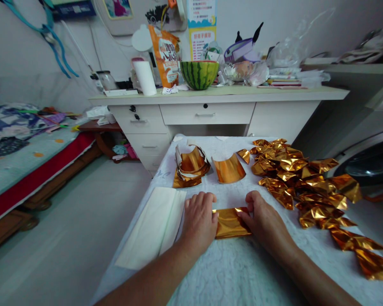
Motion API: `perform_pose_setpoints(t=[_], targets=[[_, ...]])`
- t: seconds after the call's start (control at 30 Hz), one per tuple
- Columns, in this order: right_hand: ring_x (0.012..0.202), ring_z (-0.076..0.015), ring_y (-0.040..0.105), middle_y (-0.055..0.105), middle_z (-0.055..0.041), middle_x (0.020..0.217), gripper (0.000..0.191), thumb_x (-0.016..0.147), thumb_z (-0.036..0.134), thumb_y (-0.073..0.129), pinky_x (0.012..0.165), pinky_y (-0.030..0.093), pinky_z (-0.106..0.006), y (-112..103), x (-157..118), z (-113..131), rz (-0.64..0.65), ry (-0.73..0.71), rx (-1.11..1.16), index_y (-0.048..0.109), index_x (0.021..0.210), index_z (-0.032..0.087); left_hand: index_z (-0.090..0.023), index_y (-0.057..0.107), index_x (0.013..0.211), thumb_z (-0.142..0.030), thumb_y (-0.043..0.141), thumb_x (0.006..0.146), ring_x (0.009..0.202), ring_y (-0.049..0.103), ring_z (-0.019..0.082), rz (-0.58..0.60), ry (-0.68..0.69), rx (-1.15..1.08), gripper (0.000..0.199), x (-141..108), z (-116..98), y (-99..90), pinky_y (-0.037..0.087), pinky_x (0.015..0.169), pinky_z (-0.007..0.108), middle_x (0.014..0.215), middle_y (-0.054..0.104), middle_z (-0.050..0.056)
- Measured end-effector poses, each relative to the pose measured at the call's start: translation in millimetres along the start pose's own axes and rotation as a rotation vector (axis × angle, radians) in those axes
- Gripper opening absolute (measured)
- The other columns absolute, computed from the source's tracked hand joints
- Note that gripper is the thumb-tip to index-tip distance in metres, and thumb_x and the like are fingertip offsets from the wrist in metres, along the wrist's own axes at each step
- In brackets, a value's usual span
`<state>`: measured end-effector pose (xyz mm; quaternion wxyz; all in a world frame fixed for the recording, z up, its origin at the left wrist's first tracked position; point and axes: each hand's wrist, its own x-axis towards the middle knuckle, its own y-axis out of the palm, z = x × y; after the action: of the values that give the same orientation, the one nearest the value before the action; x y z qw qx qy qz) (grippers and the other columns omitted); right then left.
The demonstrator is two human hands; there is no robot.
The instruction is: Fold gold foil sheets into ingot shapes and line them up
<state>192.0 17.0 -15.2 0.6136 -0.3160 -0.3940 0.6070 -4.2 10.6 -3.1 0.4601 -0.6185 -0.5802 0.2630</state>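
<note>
A folded sheet of shiny gold foil paper (230, 222) lies on the cloth-covered table between my hands. My left hand (199, 216) grips its left end with curled fingers, the thumb along the edge. At the other end my right hand (264, 219) is closed on the right edge, its thumb resting on top. Beyond them sits a curled stack of gold paper (191, 163), and beside it a single curved gold sheet (230, 169). White paper sheets (148, 227) lie left of my left hand. Many folded gold paper pieces (293, 170) are heaped to the right.
Behind the table stands a white desk (207, 111) bearing a watermelon half (199, 75), an orange snack bag (166, 57) and a white paper roll (144, 78). A bed (35, 165) is at the left, a washing machine (370, 157) at the right.
</note>
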Motion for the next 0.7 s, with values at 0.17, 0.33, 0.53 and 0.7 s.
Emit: perform_pose_setpoints(t=[0.17, 0.33, 0.53, 0.7], targets=[[0.078, -0.0198, 0.053, 0.058, -0.0040, 0.081, 0.013, 0.082, 0.010, 0.050, 0.070, 0.039, -0.030, -7, 2, 10, 0.050, -0.257, -0.055, 0.053, 0.074, 0.020, -0.024, 0.064, 0.081, -0.009, 0.053, 0.087, 0.092, 0.050, 0.021, 0.174, 0.206, -0.069, 0.019, 4, 3, -0.3, 0.034, 0.079, 0.035, 0.086, 0.063, 0.001], [0.076, -0.0182, 0.054, 0.061, -0.0041, 0.079, 0.024, 0.084, 0.004, 0.044, 0.070, 0.039, -0.029, -12, 4, 17, 0.176, -0.315, -0.058, 0.059, 0.074, 0.019, -0.022, 0.066, 0.084, -0.004, 0.047, 0.085, 0.091, 0.052, 0.020, 0.232, 0.214, -0.093, 0.026, 4, 4, -2.2, 0.036, 0.081, 0.034, 0.088, 0.064, 0.002], [0.081, -0.0198, 0.054, 0.060, -0.0055, 0.086, 0.017, 0.086, 0.008, 0.049, 0.074, 0.039, -0.031, -9, 0, 20, 0.180, -0.298, -0.131, 0.061, 0.082, 0.018, -0.022, 0.061, 0.092, -0.023, 0.061, 0.084, 0.095, 0.050, 0.022, 0.228, 0.206, -0.080, 0.008, -3, -2, -10.2, 0.038, 0.085, 0.036, 0.096, 0.061, 0.002], [0.082, -0.0230, 0.051, 0.059, -0.0081, 0.094, 0.010, 0.091, 0.029, 0.055, 0.071, 0.037, -0.034, -8, -10, 25, 0.144, -0.313, -0.258, 0.059, 0.090, 0.019, -0.022, 0.056, 0.098, -0.028, 0.065, 0.080, 0.101, 0.047, 0.024, 0.255, 0.207, -0.053, 0.020, -9, -2, -9.9, 0.038, 0.090, 0.039, 0.103, 0.057, 0.003]])
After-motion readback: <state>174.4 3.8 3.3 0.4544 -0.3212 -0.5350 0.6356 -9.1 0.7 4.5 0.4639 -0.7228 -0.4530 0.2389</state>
